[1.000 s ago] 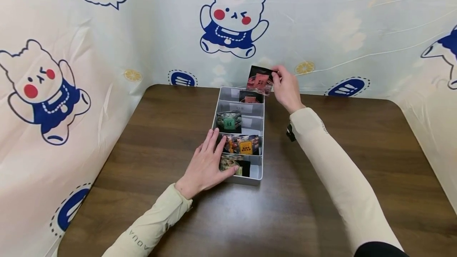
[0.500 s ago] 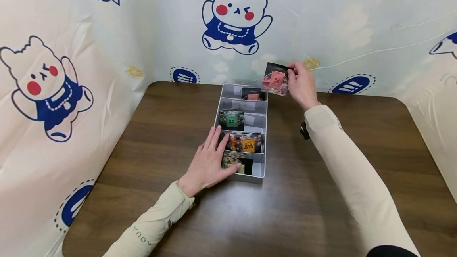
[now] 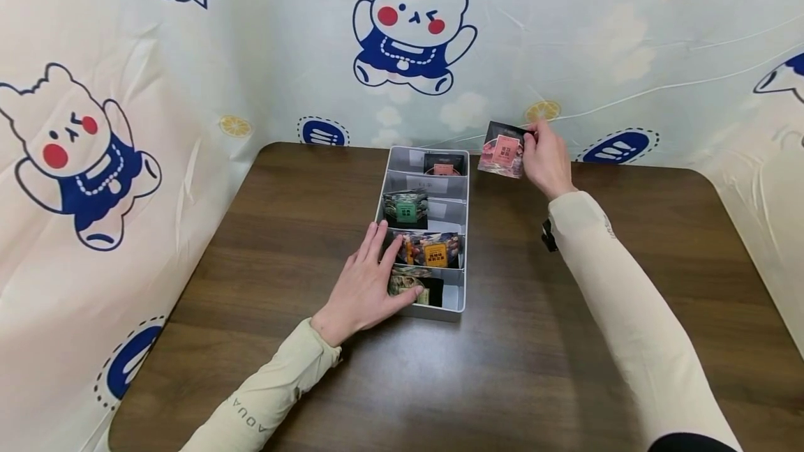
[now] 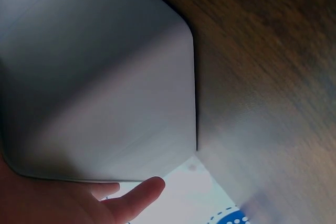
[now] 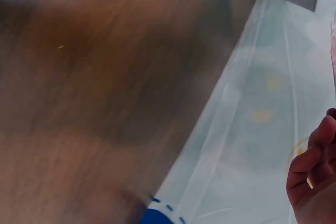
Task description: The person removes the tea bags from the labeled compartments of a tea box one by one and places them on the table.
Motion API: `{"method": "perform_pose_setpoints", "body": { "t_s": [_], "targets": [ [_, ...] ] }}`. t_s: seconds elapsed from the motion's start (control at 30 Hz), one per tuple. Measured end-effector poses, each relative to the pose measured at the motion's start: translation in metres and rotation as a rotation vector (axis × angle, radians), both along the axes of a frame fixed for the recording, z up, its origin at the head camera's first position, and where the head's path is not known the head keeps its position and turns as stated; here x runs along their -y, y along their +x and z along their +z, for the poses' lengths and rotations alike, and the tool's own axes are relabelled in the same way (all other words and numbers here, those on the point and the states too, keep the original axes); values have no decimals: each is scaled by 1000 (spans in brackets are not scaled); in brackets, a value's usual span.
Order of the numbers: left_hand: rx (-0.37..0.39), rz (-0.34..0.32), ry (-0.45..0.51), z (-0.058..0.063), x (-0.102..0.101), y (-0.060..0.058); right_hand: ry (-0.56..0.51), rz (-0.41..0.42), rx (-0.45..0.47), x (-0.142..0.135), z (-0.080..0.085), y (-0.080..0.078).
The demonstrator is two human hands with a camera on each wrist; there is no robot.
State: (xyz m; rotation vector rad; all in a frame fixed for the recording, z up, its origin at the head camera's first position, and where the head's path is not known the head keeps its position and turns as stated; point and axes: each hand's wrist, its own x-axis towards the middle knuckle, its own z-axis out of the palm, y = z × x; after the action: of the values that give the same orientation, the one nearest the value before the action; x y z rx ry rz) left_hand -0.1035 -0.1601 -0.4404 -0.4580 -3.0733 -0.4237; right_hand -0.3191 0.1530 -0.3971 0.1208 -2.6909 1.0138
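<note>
My right hand (image 3: 549, 160) pinches a black-and-pink sachet (image 3: 505, 151) by its upper right corner, holding it up just right of the far end of a grey divided box (image 3: 465, 229). Spread and mostly straight, my left hand (image 3: 364, 284) rests on the box's near left rim, the thumb over the front compartment. Inside the box are another pink-labelled sachet (image 3: 443, 165) at the far end, green-labelled sachets (image 3: 405, 209), orange-labelled sachets (image 3: 435, 251) and yellowish-labelled sachets (image 3: 411, 289), partly hidden by the left hand. The left wrist view shows the box's outer wall (image 4: 115, 93).
The box stands on a brown wooden table (image 3: 534, 368). Behind the table's far edge hangs a pale printed cloth (image 3: 553, 33) with bear drawings, which also runs along the left and right sides.
My right hand has carried the pink sachet rightward, from above the box's far compartment to beside the box, and lowered it slightly. My left hand stays on the rim.
</note>
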Motion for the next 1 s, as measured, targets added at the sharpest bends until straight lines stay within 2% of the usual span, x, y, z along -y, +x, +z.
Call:
{"method": "perform_pose_setpoints", "body": {
  "t_s": [0.13, 0.53, 1.0],
  "targets": [
    [2, 1, 1, 0, 0, 0, 25, 5, 37, -6, -8, 2],
    [-2, 4, 8, 0, 0, 1, 142, 102, 302, -9, -27, 6],
    [3, 7, 12, 0, -1, 1, 187, 154, 388, -7, -47, 3]
  ]
}}
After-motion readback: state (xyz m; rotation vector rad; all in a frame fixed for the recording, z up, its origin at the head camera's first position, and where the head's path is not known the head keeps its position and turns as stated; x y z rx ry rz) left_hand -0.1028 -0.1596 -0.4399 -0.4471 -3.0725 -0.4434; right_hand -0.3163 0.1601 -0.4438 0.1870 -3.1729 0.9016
